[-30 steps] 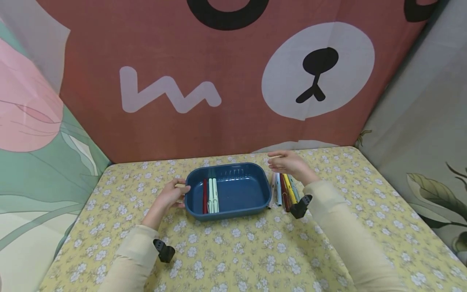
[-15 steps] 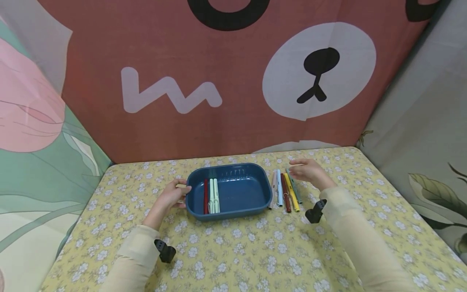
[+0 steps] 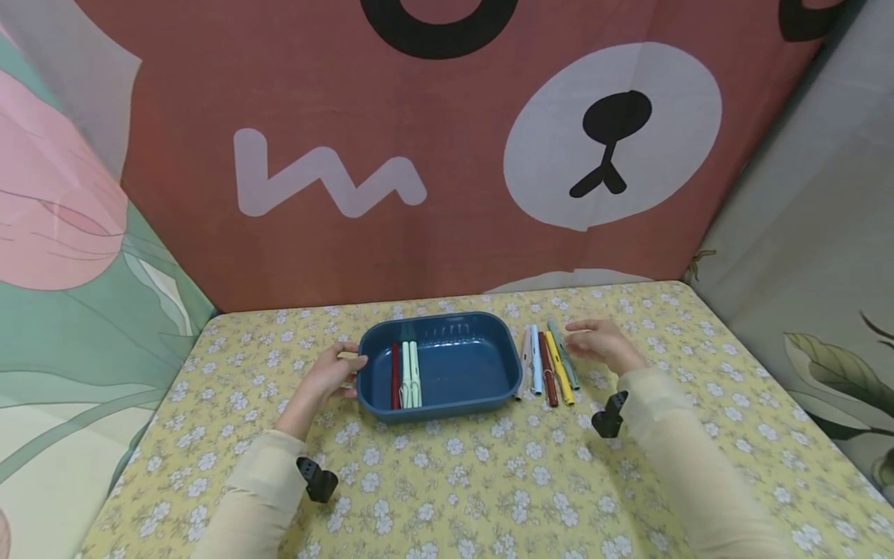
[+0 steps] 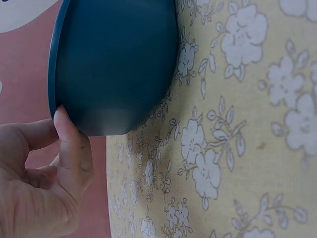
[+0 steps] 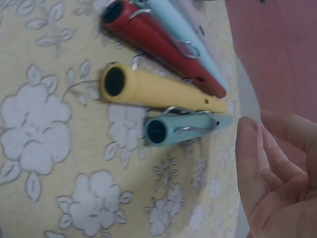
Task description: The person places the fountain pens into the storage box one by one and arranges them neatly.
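Observation:
A dark blue plastic tray [image 3: 464, 373] stands on the table, with a dark red pen [image 3: 395, 377] and two pale green pens [image 3: 414, 373] lying side by side at its left end. My left hand [image 3: 330, 371] grips the tray's left end, thumb and finger at the rim in the left wrist view. Right of the tray lies a row of clip pens: pinkish [image 3: 524, 361], light blue [image 3: 536, 359], dark red [image 3: 548, 371], yellow [image 3: 559, 370] and grey-green [image 5: 183, 128]. My right hand [image 3: 602, 345] hovers beside the grey-green pen, fingers loosely bent, holding nothing.
A yellow flowered cloth [image 3: 447, 481] covers the table. Behind it hangs a reddish-brown curtain [image 3: 454, 256] with a cartoon face. Printed fabric also hangs on the left and right sides. Each wrist carries a small black camera [image 3: 317, 481].
My right hand has moved right and then slightly nearer, from above the pens' far ends to beside the grey-green pen, uncovering the row. The left hand stays at the tray.

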Available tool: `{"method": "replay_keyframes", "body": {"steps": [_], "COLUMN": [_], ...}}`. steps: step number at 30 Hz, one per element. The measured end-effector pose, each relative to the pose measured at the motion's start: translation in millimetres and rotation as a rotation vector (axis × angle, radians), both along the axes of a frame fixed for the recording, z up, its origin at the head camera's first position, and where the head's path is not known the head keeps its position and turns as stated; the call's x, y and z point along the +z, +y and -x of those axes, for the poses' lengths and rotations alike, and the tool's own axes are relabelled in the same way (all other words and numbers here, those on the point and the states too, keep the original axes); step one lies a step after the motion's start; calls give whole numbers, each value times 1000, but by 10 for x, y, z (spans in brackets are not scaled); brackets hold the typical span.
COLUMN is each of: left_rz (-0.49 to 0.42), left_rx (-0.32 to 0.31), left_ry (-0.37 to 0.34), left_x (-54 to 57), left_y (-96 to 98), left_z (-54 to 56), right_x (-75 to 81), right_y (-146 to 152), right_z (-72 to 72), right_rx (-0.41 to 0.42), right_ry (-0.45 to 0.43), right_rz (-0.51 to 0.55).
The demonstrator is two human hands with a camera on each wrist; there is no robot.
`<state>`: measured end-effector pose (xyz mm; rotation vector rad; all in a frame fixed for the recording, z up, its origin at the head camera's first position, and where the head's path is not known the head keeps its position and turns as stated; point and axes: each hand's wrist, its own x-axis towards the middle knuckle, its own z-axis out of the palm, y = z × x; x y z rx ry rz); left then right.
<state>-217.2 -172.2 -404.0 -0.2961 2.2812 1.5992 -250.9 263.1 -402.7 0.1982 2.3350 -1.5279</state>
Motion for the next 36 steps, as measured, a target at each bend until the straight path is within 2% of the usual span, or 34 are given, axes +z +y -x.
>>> {"method": "replay_keyframes", "body": {"steps": [11, 22, 32, 36], "left_rz": [-15, -12, -8, -10], "left_rx": [-9, -7, -8, -13], "left_ry": [-13, -14, -11, -5], "left_x": [-8, -18, 0, 5], "left_y": [-20, -26, -21, -17], "left_z": [33, 32, 26, 19], "right_x": [-163, -280, -277, -265], "right_y": [21, 40, -3, -31], "right_z": [-8, -20, -13, -3], "right_rx": [-40, -24, -14, 1], "right_ry": [-44, -16, -46, -52], "right_rz": [-50, -73, -114, -167]}}
